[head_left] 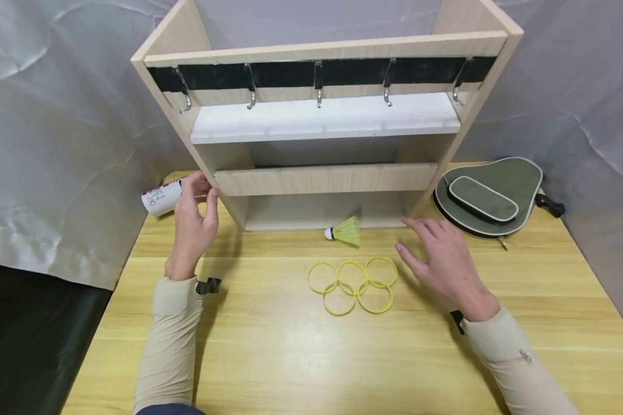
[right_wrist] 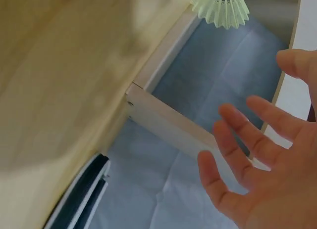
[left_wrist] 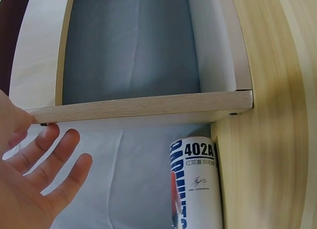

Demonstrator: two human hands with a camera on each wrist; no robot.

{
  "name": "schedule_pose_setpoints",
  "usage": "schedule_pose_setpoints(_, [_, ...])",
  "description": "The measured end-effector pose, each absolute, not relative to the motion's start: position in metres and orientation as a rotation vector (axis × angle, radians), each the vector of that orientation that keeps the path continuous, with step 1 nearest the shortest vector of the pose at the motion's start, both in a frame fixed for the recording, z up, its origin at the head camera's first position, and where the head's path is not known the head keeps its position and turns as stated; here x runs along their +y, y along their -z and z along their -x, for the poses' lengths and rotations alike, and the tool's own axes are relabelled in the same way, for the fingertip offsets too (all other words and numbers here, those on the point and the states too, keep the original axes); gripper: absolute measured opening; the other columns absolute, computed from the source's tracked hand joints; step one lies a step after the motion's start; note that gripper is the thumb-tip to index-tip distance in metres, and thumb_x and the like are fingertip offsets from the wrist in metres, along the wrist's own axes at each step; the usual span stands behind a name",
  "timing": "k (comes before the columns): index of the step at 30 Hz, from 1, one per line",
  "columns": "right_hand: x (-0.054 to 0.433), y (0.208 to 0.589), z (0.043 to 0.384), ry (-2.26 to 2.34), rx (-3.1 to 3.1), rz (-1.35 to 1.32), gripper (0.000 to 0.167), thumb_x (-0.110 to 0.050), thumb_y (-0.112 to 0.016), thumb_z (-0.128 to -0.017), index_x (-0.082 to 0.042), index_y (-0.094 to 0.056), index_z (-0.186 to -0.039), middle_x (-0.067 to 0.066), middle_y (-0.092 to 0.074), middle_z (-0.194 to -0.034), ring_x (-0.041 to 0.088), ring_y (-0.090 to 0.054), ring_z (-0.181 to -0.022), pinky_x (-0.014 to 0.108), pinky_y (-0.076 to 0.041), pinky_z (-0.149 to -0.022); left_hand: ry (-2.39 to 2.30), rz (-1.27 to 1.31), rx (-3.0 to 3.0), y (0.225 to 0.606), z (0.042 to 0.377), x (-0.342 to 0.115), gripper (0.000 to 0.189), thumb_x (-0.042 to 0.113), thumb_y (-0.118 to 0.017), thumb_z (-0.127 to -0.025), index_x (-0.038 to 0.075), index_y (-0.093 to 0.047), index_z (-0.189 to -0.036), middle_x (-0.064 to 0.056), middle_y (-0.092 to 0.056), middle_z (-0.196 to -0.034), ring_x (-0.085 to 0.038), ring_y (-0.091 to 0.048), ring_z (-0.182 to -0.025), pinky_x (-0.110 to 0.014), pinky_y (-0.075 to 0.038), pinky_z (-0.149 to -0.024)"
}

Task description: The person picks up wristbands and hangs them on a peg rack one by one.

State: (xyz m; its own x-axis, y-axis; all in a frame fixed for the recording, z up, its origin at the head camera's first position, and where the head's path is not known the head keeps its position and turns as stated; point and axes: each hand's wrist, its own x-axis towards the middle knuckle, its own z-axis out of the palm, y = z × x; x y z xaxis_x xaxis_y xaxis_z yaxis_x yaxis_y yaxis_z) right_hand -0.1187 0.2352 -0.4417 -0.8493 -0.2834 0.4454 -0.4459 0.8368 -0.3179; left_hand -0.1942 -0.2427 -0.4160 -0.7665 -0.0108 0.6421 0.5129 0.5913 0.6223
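Observation:
A wooden shelf rack (head_left: 326,180) with a row of metal hooks (head_left: 319,92) stands at the back of the table. My left hand (head_left: 193,230) is at its left side panel, fingertips right at the panel's edge. In the left wrist view, the left fingers (left_wrist: 64,155) are spread and loosely bent along the panel's outer face. My right hand (head_left: 443,262) reaches toward the lower right side panel, its fingers (right_wrist: 233,140) extended and apart, with nothing in them. Between the hands, a yellow shuttlecock (head_left: 345,231) lies on its side at the rack's base.
Several interlinked yellow rings (head_left: 352,293) lie flat in front of the shuttlecock. Left of the rack, a white shuttlecock tube (head_left: 162,199) lies on its side behind my left hand. A green paddle case (head_left: 490,196) with a black handle (head_left: 549,204) lies to the right.

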Motion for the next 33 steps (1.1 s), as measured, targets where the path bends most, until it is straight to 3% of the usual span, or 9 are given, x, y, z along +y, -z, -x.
schedule_pose_setpoints(4, [0.234,0.448,0.12,-0.617,-2.638,-0.598,0.049,-0.024,-0.081,-0.095,-0.005,-0.07,-0.139,0.022,-0.076,-0.122,0.043,-0.068,-0.112,0.062,-0.058,-0.091,1.156,0.388,-2.202,0.417,0.194,-0.243,0.034,0.003,-0.054,-0.112,-0.009,-0.052,-0.143,-0.028,-0.066,-0.128,-0.034,-0.069,-0.11,-0.014,-0.054,-0.093])
schedule_pose_setpoints(7, [0.233,0.451,0.119,-0.648,-2.668,-0.619,0.044,-0.023,-0.081,-0.096,-0.004,-0.073,-0.135,0.018,-0.077,-0.118,0.037,-0.073,-0.102,0.056,-0.063,-0.083,1.165,0.394,-2.188,0.417,0.195,-0.242,0.033,0.002,-0.055,-0.111,-0.009,-0.052,-0.142,-0.029,-0.067,-0.126,-0.033,-0.07,-0.108,-0.012,-0.054,-0.091])
schedule_pose_setpoints(14, [0.23,0.454,0.118,-0.697,-2.814,-0.588,0.031,-0.021,-0.077,-0.101,-0.006,-0.076,-0.128,0.009,-0.079,-0.103,0.024,-0.073,-0.089,0.046,-0.064,-0.074,1.182,0.402,-2.172,0.417,0.196,-0.242,0.033,0.002,-0.055,-0.111,-0.009,-0.051,-0.142,-0.028,-0.069,-0.12,-0.026,-0.068,-0.102,-0.011,-0.054,-0.088])
schedule_pose_setpoints(24, [0.23,0.461,0.118,-0.661,-2.996,-0.606,0.024,-0.024,-0.075,-0.103,-0.007,-0.078,-0.12,-0.001,-0.069,-0.087,0.013,-0.06,-0.078,0.034,-0.053,-0.069,1.242,0.394,-2.154,0.42,0.192,-0.239,0.034,0.0,-0.054,-0.111,-0.007,-0.051,-0.144,-0.029,-0.068,-0.117,-0.025,-0.066,-0.097,-0.004,-0.056,-0.078])
schedule_pose_setpoints(33, [0.23,0.461,0.117,-0.644,-3.036,-0.618,0.018,-0.024,-0.075,-0.103,-0.008,-0.08,-0.111,-0.001,-0.068,-0.088,0.013,-0.058,-0.078,0.034,-0.052,-0.069,1.266,0.381,-2.156,0.421,0.194,-0.239,0.036,0.0,-0.053,-0.111,-0.006,-0.049,-0.146,-0.029,-0.068,-0.12,-0.02,-0.066,-0.099,-0.006,-0.06,-0.077])
